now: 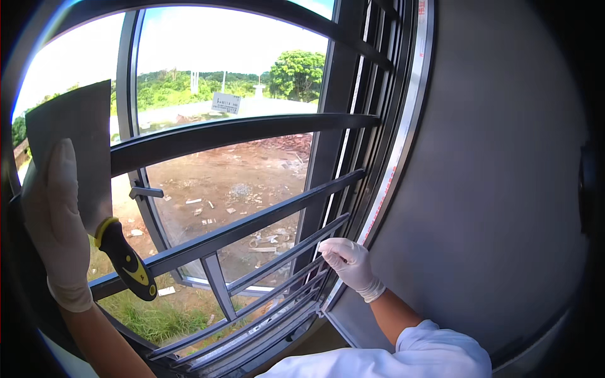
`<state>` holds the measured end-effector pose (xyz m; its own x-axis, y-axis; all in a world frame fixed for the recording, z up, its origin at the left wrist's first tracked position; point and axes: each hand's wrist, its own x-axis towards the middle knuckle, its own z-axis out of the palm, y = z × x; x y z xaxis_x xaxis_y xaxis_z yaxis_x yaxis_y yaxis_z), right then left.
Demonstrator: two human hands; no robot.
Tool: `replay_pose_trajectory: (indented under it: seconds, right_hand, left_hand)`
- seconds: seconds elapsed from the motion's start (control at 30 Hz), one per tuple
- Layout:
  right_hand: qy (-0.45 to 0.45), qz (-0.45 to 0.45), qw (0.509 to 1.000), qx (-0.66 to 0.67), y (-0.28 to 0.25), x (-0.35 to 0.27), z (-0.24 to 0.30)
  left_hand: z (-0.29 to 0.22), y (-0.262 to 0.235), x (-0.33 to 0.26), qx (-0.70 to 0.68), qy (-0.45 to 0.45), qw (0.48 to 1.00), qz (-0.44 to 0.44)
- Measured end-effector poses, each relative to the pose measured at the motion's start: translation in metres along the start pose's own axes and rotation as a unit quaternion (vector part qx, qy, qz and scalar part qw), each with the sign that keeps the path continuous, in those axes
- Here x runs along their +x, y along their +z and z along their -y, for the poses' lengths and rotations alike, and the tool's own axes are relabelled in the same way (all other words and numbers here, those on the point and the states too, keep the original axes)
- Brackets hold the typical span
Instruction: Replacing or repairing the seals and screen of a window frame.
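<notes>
Hands: left [57,220] grips a scraper [82,176], right [350,261] curls closed by the window frame [403,145] beside a grey wall [504,189].

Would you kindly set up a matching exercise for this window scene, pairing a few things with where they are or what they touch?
Things:
1. left hand
2. right hand
3. window handle
4. grey wall

Places or states:
A. to the right of the window frame
B. fixed on the frame, untouched, behind the upper bar
C. holding a wide scraper with a black and yellow grip
D. resting on the lower bars by the frame edge

Pairs: 1-C, 2-D, 3-B, 4-A
</notes>
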<state>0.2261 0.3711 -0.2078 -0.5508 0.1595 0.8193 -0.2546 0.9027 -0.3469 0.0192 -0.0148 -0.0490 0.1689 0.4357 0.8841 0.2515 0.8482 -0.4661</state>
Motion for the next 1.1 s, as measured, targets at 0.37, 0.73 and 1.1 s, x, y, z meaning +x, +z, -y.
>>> replay_pose_trajectory:
  seconds: [0.37, 0.73, 1.1]
  right_hand:
    - [-0.167, -0.342, 0.858, -0.345, -0.178, 0.195, 0.075]
    - [-0.19, -0.295, 0.86, -0.37, -0.203, 0.311, 0.084]
    - [-0.349, -0.057, 0.855, -0.38, -0.127, 0.242, 0.129]
  left_hand:
    - [-0.039, -0.022, 0.053, -0.342, -0.203, 0.914, -0.083]
    - [-0.043, -0.023, 0.062, -0.348, -0.188, 0.913, -0.102]
    - [-0.047, -0.018, 0.062, -0.32, -0.248, 0.911, -0.078]
